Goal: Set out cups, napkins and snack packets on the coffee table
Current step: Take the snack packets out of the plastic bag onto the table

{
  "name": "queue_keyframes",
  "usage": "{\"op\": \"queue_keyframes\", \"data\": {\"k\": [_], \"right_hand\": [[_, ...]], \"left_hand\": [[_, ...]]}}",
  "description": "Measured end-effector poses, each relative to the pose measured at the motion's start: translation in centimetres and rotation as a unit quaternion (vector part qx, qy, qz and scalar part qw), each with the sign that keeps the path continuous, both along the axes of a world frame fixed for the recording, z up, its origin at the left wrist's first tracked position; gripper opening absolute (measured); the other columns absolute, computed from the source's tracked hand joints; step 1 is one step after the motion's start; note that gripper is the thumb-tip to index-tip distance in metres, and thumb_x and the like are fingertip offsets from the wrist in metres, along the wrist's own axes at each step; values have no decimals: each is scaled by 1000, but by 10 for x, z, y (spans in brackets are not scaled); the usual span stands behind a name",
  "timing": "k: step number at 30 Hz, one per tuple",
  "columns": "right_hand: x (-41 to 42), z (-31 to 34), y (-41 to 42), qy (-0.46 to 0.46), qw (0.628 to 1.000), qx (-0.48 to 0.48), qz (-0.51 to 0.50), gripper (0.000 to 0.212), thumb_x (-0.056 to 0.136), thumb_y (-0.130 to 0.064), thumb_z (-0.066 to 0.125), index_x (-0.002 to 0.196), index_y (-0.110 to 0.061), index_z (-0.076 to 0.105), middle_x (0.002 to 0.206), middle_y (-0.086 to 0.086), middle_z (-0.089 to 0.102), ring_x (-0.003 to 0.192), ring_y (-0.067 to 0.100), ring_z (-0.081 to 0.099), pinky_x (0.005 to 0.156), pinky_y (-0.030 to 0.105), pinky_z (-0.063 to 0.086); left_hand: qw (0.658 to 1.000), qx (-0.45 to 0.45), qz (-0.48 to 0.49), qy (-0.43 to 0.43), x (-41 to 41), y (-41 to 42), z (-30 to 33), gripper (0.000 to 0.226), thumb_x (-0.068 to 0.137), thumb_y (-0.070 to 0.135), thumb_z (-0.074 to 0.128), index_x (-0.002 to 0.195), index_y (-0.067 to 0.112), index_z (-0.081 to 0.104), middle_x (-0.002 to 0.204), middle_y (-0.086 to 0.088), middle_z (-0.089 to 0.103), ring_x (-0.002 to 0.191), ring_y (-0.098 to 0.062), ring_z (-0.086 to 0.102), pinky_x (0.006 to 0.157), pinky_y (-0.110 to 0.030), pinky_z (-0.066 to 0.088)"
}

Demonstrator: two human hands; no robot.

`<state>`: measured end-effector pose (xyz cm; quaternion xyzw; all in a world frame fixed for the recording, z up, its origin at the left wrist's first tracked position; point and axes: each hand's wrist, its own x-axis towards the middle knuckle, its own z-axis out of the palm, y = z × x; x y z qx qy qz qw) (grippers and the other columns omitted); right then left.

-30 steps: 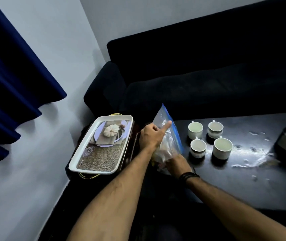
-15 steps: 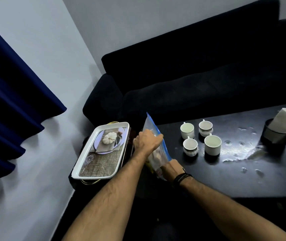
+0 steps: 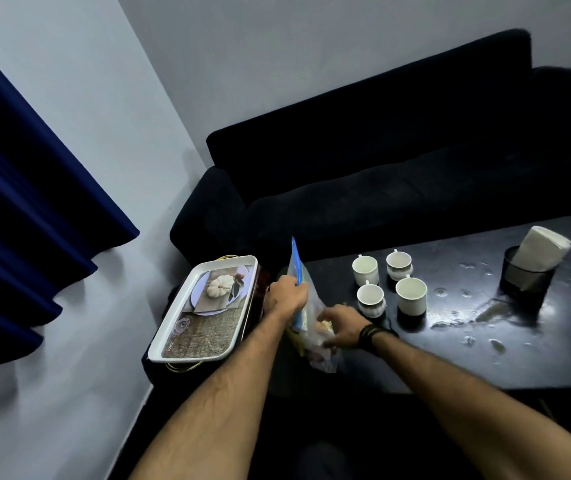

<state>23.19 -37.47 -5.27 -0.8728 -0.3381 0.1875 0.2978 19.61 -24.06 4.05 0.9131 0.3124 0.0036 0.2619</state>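
Head view, looking down on the near left corner of a dark coffee table. Left hand closed on the blue-edged mouth of a clear plastic bag, holding that edge upright above the corner. Right hand reaching into the lower part of the bag, fingers curled among pale and yellowish snack packets; whether any packet is actually gripped cannot be told through the plastic. Four white cups clustered upright on the table just right of the bag. Farther right, white napkins leaning in a dark mesh holder. White tray with a pumpkin print lying off the table to the left. Dark sofa behind.
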Motion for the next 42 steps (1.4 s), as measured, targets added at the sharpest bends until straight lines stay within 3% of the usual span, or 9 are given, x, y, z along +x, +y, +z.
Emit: {"op": "queue_keyframes", "data": {"k": [4,7,11,15,19,24,30,37,42], "right_hand": [[8,25,-12,126,961,192,-152,32,82,3,62,111,-9,66,109,10,72,97,19,67,87,30,55],[4,42,-8,186,920,293,-185,21,92,-9,61,112,-5,64,99,15,66,80,20,63,76,38,57],[-3,47,-7,136,931,257,-220,26,86,-32,70,103,-13,72,94,6,73,83,18,68,76,35,60],[-9,51,-9,140,928,248,-241,29,84,-35,73,99,-11,74,91,9,75,81,22,72,70,36,62],[-14,60,-9,125,935,213,-256,24,83,-35,73,93,-14,75,84,7,75,71,19,72,55,24,57],[-13,64,-4,113,942,178,-263,10,82,-21,67,83,-15,76,77,6,75,68,19,72,59,28,61],[-17,68,0,19,940,150,-305,12,71,-20,63,62,-17,69,59,-6,62,62,12,59,50,18,36],[-24,62,3,32,963,154,-217,17,81,-26,66,72,-13,71,70,3,72,66,16,67,65,30,55],[-32,62,7,-42,958,118,-260,23,74,-31,66,68,-9,71,69,6,72,63,19,63,59,24,47]], "left_hand": [[995,-93,-14,-26,-9,-6,-9,29,90,27,50,84,5,68,105,-17,71,99,-32,66,81,-34,51],[991,-131,-25,-33,-11,-17,-13,29,88,25,54,97,8,75,106,-18,72,102,-32,67,87,-37,55],[985,-168,-19,-39,-17,-27,-18,33,91,27,54,114,11,72,112,-17,71,107,-31,66,95,-40,53],[967,-231,-3,-103,-25,-28,-24,17,87,11,65,95,1,76,99,-20,74,99,-31,71,92,-41,56],[947,-298,11,-121,-30,-28,-26,14,85,1,66,95,-5,73,102,-24,73,99,-32,72,84,-34,57],[950,-289,38,-115,-29,-28,-29,13,83,8,70,92,-1,75,99,-19,75,99,-29,71,92,-40,55],[970,-197,84,-116,-31,-32,-20,19,77,21,68,62,9,63,67,-4,61,71,-22,57,60,-28,40],[989,-108,-24,-99,-41,-25,-27,33,97,40,46,93,14,65,100,-13,69,92,-29,65,72,-33,47],[991,21,-79,-103,-44,-21,-32,35,98,35,41,95,12,67,97,-17,70,87,-34,65,67,-36,46]]}}
